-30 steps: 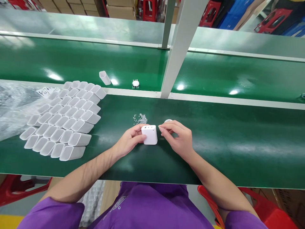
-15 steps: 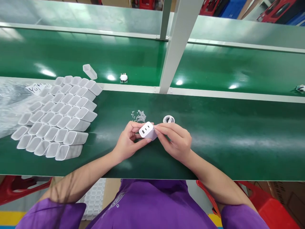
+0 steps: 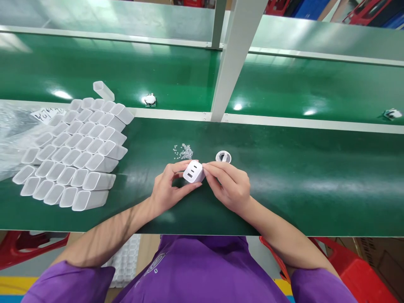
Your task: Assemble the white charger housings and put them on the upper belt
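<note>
A white charger block (image 3: 193, 172) is held over the table's middle, its face with several port slots turned up toward me. My left hand (image 3: 168, 183) is closed around it, thumb below and fingers above. Beside the block's right edge, my right hand (image 3: 229, 185) pinches thumb and forefinger together; anything between the fingertips is too small or hidden to make out. Just beyond the hands lie a scatter of tiny clear pieces (image 3: 184, 151) and a round white roll (image 3: 223, 157), perhaps of tape.
Rows of hollow white housings (image 3: 75, 158) stand at left beside a clear plastic bag (image 3: 14, 139). On the green belt (image 3: 183, 75) behind lie a single housing (image 3: 103, 91) and small white-topped parts (image 3: 150, 100). A pale post (image 3: 233, 63) rises at centre.
Things on the far belt have shifted left. The charger block has turned slightly in my left hand, and my right fingertips remain at its right edge.
</note>
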The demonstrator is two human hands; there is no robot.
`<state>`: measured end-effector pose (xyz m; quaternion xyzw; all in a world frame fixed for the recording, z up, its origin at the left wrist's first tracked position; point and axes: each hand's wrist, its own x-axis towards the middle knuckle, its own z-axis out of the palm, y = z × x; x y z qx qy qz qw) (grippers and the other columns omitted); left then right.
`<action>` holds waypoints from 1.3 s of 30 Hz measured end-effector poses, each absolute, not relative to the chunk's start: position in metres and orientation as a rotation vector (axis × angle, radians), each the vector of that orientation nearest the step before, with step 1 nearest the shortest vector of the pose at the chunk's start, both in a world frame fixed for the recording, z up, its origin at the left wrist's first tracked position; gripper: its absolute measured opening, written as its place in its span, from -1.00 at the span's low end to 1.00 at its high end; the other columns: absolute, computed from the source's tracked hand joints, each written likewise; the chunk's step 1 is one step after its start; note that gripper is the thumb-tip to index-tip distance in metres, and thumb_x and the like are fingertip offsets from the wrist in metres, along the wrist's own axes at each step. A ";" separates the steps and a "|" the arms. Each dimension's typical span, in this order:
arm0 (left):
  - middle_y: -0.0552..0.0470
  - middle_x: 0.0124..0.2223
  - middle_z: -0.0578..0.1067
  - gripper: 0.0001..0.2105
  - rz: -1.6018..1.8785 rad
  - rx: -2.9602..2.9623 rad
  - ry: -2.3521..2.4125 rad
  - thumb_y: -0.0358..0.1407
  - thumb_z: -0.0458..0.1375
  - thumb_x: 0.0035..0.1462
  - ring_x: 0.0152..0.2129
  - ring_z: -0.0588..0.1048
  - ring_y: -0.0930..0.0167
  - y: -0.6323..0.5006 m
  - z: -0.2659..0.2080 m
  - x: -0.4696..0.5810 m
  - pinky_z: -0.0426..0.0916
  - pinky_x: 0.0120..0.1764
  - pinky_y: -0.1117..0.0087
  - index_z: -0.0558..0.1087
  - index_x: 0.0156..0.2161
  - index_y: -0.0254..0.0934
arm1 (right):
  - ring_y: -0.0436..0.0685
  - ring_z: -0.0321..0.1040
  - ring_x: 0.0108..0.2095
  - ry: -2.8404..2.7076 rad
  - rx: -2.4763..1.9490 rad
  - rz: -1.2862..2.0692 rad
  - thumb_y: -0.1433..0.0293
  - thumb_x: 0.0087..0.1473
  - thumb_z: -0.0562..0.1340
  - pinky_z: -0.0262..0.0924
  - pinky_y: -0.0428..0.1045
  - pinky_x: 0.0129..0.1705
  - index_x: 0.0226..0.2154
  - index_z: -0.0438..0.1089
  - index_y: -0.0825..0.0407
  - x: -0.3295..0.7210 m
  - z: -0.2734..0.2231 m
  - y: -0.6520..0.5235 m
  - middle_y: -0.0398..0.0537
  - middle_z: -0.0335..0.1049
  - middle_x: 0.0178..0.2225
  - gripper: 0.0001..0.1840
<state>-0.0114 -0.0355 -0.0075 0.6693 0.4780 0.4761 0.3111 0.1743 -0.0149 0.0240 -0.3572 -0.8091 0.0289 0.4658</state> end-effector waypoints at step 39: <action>0.08 -0.43 0.54 -0.62 0.836 1.371 1.148 0.03 0.04 0.20 -0.64 0.49 0.44 -0.024 0.009 -0.015 0.35 -0.52 0.45 0.36 -0.13 -0.27 | -0.01 0.45 -0.46 -1.284 -0.928 1.630 0.16 0.00 0.37 0.41 -0.09 -0.40 -0.30 0.48 0.03 0.158 0.015 -0.013 -0.13 0.48 -0.40 -0.70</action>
